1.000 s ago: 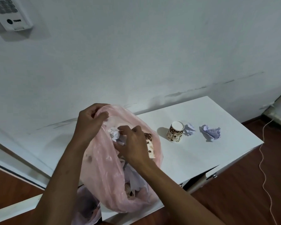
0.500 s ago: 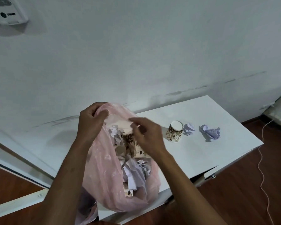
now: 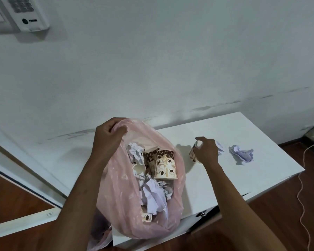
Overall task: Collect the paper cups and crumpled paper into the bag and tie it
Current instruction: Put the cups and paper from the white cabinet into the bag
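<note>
Head view, L hand [image 3: 107,140] grips pink bag [image 3: 120,187], R hand [image 3: 206,151] on cup [image 3: 193,154]

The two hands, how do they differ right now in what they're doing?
The left hand grips the rim of the pink bag, holding it open; the right hand closes on the paper cup standing on the white table. The left hand is raised at the bag's mouth; the right hand is down at the tabletop, beside a crumpled paper. Both are bare.

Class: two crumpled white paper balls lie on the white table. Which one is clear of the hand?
The farther-right crumpled white paper ball, lying alone; the other is partly hidden behind the right hand.
</note>
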Demonstrator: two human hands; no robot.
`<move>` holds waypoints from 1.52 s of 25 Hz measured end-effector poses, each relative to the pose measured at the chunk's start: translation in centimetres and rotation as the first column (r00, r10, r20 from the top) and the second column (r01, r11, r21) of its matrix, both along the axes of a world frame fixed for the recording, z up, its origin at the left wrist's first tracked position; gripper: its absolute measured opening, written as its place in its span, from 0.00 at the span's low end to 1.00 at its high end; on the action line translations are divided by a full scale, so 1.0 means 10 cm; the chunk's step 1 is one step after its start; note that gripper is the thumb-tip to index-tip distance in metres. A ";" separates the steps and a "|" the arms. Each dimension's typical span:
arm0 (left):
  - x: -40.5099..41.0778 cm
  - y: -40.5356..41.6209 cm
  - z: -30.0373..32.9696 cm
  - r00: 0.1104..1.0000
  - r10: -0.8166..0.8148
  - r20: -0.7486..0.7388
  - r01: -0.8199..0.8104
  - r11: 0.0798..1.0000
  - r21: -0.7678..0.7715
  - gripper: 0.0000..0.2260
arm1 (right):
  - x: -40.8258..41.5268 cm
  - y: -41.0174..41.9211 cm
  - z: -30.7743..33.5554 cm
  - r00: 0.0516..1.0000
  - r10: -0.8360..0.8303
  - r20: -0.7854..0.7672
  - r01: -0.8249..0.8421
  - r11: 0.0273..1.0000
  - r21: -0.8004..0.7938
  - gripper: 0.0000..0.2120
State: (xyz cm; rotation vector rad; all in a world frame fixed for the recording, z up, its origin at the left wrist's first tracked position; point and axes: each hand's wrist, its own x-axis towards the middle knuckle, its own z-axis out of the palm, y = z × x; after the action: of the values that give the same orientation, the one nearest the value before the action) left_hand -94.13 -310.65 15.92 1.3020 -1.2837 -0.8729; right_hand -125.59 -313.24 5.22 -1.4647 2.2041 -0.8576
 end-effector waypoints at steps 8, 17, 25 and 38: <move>0.14 0.04 0.02 0.999 0.032 -0.030 -0.033 0.999 -0.040 0.16 | 0.54 0.60 0.86 0.940 0.230 0.252 -0.014 0.764 -0.645 0.22; -0.02 -0.01 0.07 1.000 -0.021 0.005 0.022 0.998 -0.051 0.15 | 1.24 0.95 0.68 0.855 0.517 -0.040 -0.430 0.664 -0.612 0.21; -0.25 -0.10 0.26 0.989 -0.022 0.145 0.041 0.991 -0.131 0.10 | 1.48 0.72 0.51 0.838 0.435 -0.329 -0.535 0.772 -0.343 0.20; -0.93 -0.46 0.34 0.992 -0.121 -0.043 0.118 0.990 -0.073 0.10 | 0.63 0.63 0.76 0.913 0.406 -0.046 -0.340 0.694 -0.634 0.07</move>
State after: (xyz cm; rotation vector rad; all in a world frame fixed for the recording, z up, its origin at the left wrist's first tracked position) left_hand -103.45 -315.30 19.29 1.1525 -1.3536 -0.9287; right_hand -119.31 -306.91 12.77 -2.0187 1.4897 -1.5701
